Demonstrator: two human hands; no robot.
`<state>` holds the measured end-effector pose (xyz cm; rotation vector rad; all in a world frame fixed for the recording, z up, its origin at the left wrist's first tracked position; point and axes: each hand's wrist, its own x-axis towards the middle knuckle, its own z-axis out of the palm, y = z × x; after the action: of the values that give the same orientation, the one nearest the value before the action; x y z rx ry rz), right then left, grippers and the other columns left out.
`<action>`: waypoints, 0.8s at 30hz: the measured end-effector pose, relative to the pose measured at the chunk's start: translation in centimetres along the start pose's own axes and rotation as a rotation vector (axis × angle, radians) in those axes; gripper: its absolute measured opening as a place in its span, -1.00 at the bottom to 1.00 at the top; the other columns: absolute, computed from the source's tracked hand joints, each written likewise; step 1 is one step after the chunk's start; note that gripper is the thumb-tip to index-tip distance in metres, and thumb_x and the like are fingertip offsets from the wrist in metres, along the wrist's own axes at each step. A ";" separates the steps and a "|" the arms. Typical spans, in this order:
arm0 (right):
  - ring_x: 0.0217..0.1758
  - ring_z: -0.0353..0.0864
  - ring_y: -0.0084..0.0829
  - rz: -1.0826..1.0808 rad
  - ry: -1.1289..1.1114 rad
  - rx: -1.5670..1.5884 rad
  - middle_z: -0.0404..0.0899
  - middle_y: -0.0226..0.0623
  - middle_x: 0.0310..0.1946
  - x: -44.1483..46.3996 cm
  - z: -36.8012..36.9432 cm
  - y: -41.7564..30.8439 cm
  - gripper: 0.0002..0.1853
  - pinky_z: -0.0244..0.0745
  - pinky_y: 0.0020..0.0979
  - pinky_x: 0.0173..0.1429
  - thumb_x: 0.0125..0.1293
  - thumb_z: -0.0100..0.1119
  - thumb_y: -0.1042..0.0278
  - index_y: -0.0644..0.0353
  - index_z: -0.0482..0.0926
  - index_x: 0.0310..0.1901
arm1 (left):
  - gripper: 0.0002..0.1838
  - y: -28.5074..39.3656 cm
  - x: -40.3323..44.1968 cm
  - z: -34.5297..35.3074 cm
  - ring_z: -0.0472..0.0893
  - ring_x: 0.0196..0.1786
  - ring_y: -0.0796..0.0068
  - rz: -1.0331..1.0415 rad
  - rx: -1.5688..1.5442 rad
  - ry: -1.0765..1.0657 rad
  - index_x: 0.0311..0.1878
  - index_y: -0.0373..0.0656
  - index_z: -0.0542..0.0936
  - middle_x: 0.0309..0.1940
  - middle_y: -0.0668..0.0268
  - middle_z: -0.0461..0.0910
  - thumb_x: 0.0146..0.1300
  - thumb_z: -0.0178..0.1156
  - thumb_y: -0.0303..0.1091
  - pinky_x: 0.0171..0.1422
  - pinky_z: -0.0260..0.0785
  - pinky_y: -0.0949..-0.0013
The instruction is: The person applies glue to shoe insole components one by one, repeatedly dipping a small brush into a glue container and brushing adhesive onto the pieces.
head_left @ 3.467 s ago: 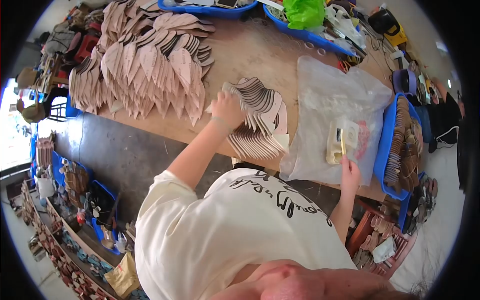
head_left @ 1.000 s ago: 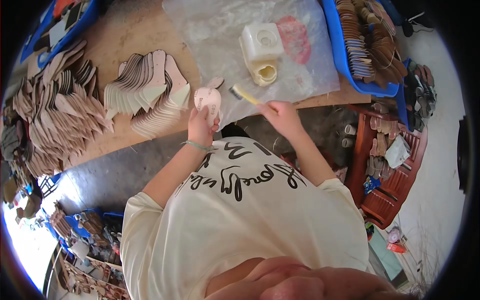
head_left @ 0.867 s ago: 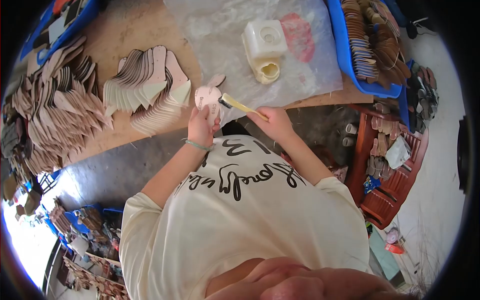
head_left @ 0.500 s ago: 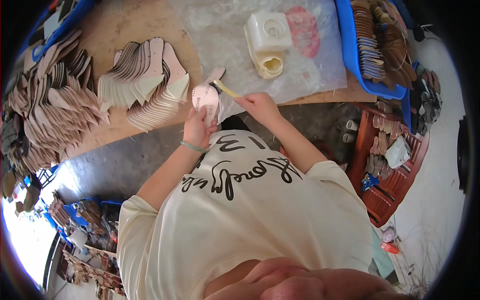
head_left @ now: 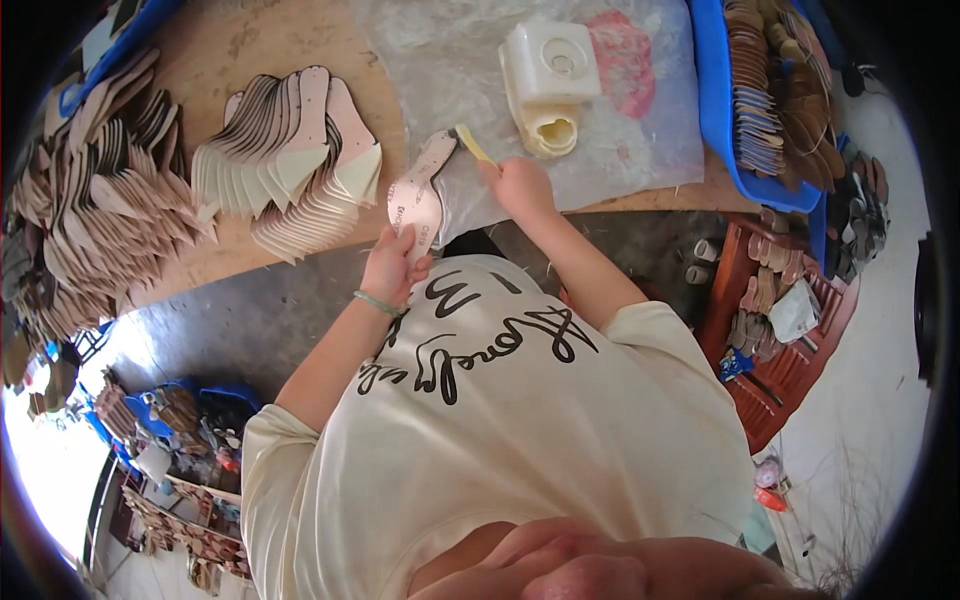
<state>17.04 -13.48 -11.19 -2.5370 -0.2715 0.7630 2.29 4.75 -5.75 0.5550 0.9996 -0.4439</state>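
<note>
My left hand (head_left: 394,266) is closed on the near end of a pink insole (head_left: 416,203) with printed lettering, beside the plastic sheet's left edge. In my right hand (head_left: 520,190) is a brush (head_left: 473,145) with a yellow handle; its dark bristles are at the insole's far, narrow end. Beyond my right hand, a white plastic container (head_left: 552,68) with a round opening lies on the clear plastic sheet (head_left: 650,150). Left of the insole is a fanned stack of insoles (head_left: 290,150) with pale ends.
A larger heap of insoles (head_left: 115,200) covers the table's left part. A blue bin (head_left: 712,95) of brown soles stands at the right. Below it is a reddish rack (head_left: 760,390) with more soles. Another blue bin (head_left: 125,40) is at the upper left.
The brush has moved from the insole's near part up to its far end. Earlier, my left hand was at the stack; now it holds one insole. The view has shifted.
</note>
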 end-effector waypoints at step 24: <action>-0.53 0.58 -0.10 -0.379 -0.331 -0.223 0.55 -0.09 -0.63 -4.1 -8.8 -7.7 -0.58 0.45 -0.13 -0.39 0.14 0.27 -0.04 0.23 0.63 -0.55 | -0.74 -1.3 0.3 -1.4 0.52 -0.59 0.63 0.363 0.769 0.156 -0.20 -0.34 0.57 -0.53 0.34 0.57 0.33 0.10 -0.28 -0.49 0.31 0.52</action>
<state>18.25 -11.49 0.99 -2.4338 -0.9643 1.0384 0.75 4.58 -6.94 1.4549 0.8288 -0.4562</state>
